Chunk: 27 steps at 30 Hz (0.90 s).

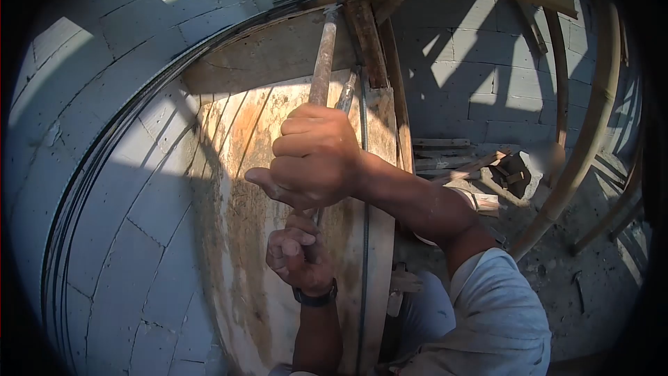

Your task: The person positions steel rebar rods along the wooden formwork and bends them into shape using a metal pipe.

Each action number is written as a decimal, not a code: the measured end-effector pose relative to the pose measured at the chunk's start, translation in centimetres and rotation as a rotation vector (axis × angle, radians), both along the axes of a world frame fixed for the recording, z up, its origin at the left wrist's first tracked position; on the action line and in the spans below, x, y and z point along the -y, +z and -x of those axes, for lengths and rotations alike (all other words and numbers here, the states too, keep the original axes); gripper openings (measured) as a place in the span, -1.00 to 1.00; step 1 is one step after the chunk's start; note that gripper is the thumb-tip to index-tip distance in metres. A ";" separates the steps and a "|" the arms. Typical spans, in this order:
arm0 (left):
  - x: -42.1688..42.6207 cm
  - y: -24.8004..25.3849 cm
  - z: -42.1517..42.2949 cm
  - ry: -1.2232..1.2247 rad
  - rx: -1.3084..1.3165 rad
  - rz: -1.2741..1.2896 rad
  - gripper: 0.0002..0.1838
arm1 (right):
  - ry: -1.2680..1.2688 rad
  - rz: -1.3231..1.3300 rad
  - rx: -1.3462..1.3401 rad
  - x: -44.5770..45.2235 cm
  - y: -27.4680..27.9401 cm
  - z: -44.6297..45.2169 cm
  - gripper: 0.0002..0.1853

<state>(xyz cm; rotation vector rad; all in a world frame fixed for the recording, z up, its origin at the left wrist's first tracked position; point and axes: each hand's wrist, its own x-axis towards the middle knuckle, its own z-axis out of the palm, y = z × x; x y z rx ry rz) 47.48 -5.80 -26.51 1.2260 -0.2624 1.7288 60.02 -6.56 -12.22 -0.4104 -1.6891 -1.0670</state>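
Here, between bars [132, 106] and bamboo [604, 108], the right hand [316, 157] clasps a pipe [324, 56], the left hand [300, 256] having an unclear hold.

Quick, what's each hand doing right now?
Right hand: closed, holding the long pipe.
Left hand: closed, fingers curled; whether it grips anything can't be told.

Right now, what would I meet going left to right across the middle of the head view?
Curved dark rods → right hand → container of wood pieces → curved bamboo pole.
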 end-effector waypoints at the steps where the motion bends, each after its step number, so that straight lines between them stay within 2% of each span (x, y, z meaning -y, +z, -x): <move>1: -0.1 0.3 0.0 -0.009 0.023 -0.019 -0.77 | 0.000 -0.005 -0.011 0.1 0.8 0.3 -0.50; 4: -0.1 0.8 -0.1 -0.023 0.077 -0.031 -0.82 | -0.017 0.000 -0.006 0.7 2.5 0.9 -0.51; 7: -0.1 0.4 0.2 -0.033 0.036 0.021 -0.80 | -0.012 0.037 -0.012 0.5 0.5 1.0 -0.53; 9: 0.3 -0.5 0.9 -0.037 -0.027 0.085 -0.78 | -0.069 0.094 -0.015 1.8 -0.7 0.3 -0.63; 13: 0.9 0.6 -0.2 -0.055 0.034 -0.014 -0.71 | -0.019 0.156 -0.143 3.9 -2.3 -1.0 -0.73; 14: 0.7 0.1 0.0 -0.072 0.032 -0.022 -0.70 | -0.055 0.245 -0.133 5.0 -2.3 -1.1 -0.78; 17: 0.3 -2.0 -0.1 -0.125 0.051 -0.130 -0.67 | -0.018 0.317 -0.144 5.3 -2.8 -1.0 -0.57; 19: 0.4 -2.4 -0.4 -0.214 0.072 -0.160 -0.66 | 0.018 0.279 -0.178 4.1 -3.8 -0.7 -0.69; 22: 0.2 -3.1 -1.7 -0.022 0.176 -0.150 -0.68 | 0.081 0.169 -0.223 2.2 -4.5 0.0 -0.84; 25: -0.2 -3.5 -1.4 0.107 0.178 -0.136 -0.72 | 0.100 0.116 -0.227 2.1 -3.7 0.2 -0.80; 27: -0.3 -4.4 -1.3 0.107 0.221 -0.041 -0.75 | 0.064 0.094 -0.153 0.7 -2.8 0.7 -0.75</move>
